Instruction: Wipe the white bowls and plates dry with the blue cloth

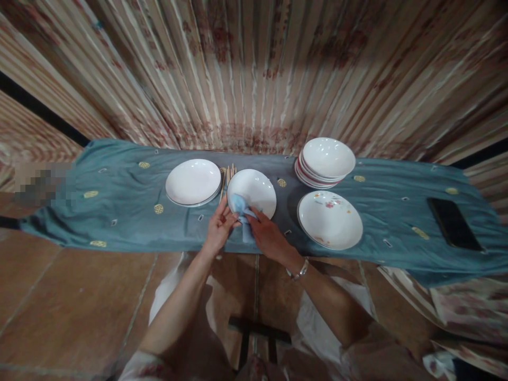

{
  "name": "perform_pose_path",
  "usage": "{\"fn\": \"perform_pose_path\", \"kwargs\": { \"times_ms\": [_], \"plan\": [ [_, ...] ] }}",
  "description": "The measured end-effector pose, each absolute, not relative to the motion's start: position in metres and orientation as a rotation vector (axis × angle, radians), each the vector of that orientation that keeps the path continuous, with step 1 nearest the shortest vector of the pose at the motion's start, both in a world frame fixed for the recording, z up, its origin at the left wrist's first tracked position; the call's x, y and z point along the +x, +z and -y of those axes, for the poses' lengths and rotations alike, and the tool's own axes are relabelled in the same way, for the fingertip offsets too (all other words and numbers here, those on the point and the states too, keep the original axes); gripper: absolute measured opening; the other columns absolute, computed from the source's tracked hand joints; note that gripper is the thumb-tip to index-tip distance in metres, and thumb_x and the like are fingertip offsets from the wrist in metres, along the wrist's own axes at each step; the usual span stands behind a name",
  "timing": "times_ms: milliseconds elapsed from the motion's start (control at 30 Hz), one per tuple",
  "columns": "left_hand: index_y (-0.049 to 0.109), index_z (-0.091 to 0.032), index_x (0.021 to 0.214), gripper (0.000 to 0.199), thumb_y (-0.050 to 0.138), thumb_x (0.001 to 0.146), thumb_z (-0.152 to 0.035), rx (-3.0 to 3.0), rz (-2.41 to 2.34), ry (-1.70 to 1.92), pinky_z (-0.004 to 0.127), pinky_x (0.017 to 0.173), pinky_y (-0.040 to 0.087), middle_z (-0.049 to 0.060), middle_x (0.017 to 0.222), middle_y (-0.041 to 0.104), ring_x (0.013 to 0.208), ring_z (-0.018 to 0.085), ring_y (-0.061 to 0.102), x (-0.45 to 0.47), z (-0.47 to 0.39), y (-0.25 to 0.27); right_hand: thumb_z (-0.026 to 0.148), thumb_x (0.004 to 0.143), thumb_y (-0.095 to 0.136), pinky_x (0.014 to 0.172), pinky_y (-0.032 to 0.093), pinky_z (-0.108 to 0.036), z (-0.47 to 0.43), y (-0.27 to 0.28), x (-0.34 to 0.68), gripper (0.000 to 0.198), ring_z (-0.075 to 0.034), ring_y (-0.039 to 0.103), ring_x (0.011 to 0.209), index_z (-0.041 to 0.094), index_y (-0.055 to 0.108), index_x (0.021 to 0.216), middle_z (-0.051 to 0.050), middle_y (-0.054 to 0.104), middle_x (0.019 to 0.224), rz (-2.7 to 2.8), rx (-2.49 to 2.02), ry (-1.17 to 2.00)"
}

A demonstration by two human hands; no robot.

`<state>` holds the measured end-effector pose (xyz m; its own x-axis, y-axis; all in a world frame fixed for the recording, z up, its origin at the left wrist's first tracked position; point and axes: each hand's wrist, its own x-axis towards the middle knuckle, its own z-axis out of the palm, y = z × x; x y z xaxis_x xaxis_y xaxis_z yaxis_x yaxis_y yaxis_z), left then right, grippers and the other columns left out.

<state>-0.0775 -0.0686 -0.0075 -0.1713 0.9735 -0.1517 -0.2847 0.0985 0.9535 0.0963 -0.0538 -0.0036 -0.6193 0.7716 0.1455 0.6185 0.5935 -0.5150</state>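
A white plate with a dark rim is tilted up in front of me, its near left edge gripped by my left hand. My right hand is closed on a light blue cloth, which lies against the lower left of the plate's face. Part of the cloth hangs down between the two hands. Just left of the plate, several wooden chopsticks lie on the cloth-covered table. Farther left sits a small stack of white plates.
A stack of bowls stands at the back right, behind a flower-patterned plate. A black phone lies at the far right. The narrow table has a teal patterned cloth, with a pleated curtain behind it.
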Motion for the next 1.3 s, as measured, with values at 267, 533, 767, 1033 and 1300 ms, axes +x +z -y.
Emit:
{"fn": "perform_pose_path", "kwargs": {
  "times_ms": [267, 533, 767, 1033, 1300],
  "plan": [
    [0.045, -0.028, 0.154, 0.091, 0.084, 0.072, -0.043, 0.885, -1.185, 1.372, 0.024, 0.076, 0.057, 0.013, 0.137, 0.067, 0.114, 0.023, 0.068, -0.079, 0.071, -0.012, 0.008, 0.098, 0.035, 0.125, 0.036, -0.051, 0.039, -0.001, 0.079, 0.049, -0.025, 0.036, 0.152, 0.008, 0.048, 0.146, -0.022, 0.04, 0.16, 2.363, -0.85, 0.642],
    [0.044, -0.031, 0.154, 0.085, 0.081, 0.078, -0.042, 0.974, -1.119, 1.379, 0.036, 0.102, 0.054, 0.01, 0.149, 0.059, 0.134, 0.026, 0.058, -0.076, 0.073, -0.01, 0.015, 0.1, 0.033, 0.129, 0.028, -0.048, 0.015, 0.0, 0.068, 0.052, -0.023, 0.02, 0.158, 0.004, 0.041, 0.151, -0.021, 0.038, 0.161, 2.329, -0.827, 0.484],
    [0.039, -0.027, 0.156, 0.092, 0.082, 0.077, -0.048, 0.998, -1.115, 1.389, 0.039, 0.11, 0.049, 0.017, 0.156, 0.051, 0.139, 0.027, 0.055, -0.075, 0.072, -0.009, 0.023, 0.102, 0.038, 0.124, 0.032, -0.053, -0.001, 0.004, 0.064, 0.054, -0.031, 0.029, 0.154, 0.006, 0.04, 0.154, -0.022, 0.028, 0.167, 2.299, -1.1, 0.379],
    [0.035, -0.027, 0.158, 0.098, 0.082, 0.076, -0.051, 0.971, -1.106, 1.372, 0.037, 0.108, 0.05, 0.017, 0.153, 0.053, 0.141, 0.028, 0.052, -0.072, 0.073, -0.001, 0.021, 0.102, 0.042, 0.123, 0.026, -0.057, -0.014, 0.007, 0.081, 0.048, -0.033, 0.034, 0.152, 0.009, 0.05, 0.147, -0.02, 0.026, 0.168, 2.35, -1.345, 0.232],
    [0.036, -0.027, 0.158, 0.098, 0.083, 0.074, -0.049, 0.93, -1.126, 1.36, 0.038, 0.108, 0.05, 0.017, 0.157, 0.049, 0.141, 0.028, 0.052, -0.075, 0.071, -0.006, 0.013, 0.099, 0.042, 0.121, 0.029, -0.058, -0.004, -0.001, 0.101, 0.048, -0.037, 0.04, 0.148, 0.007, 0.053, 0.146, -0.023, 0.033, 0.165, 2.414, -1.501, 0.147]
  ]
}}
